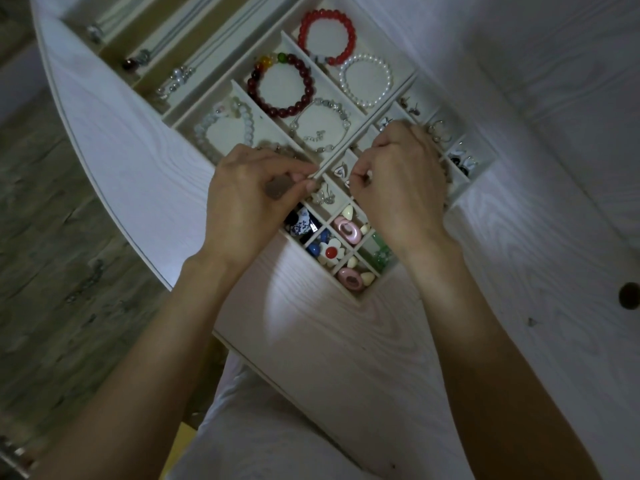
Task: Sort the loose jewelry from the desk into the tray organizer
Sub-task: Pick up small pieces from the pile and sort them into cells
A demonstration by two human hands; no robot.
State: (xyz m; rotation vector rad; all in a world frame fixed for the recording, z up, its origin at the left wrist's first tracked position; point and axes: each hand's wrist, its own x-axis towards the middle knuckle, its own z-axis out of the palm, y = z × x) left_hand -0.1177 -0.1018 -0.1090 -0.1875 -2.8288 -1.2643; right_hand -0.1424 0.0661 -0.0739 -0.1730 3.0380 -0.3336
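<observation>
The cream tray organizer [375,109] lies on the white desk [329,341]. Its big compartments hold a red bead bracelet [327,36], a dark red bracelet [280,86], a pearl bracelet [367,81], a silver chain bracelet [322,128] and a pale bead bracelet [225,128]. The small cells hold earrings: a silver heart pair [341,173], pink oval ones [348,230] and a flower one [330,251]. My left hand [256,202] hovers over the tray's near left, its fingertips pinched on something small at a divider. My right hand [401,188], fingers curled, pinches a tiny piece over the heart earring cell.
A second tray [221,39] with necklaces and pendants lies at the far left of the desk. The desk's curved edge [104,174] runs along the left, with wood floor beyond. A dark round hole [628,295] sits in the desk at the right.
</observation>
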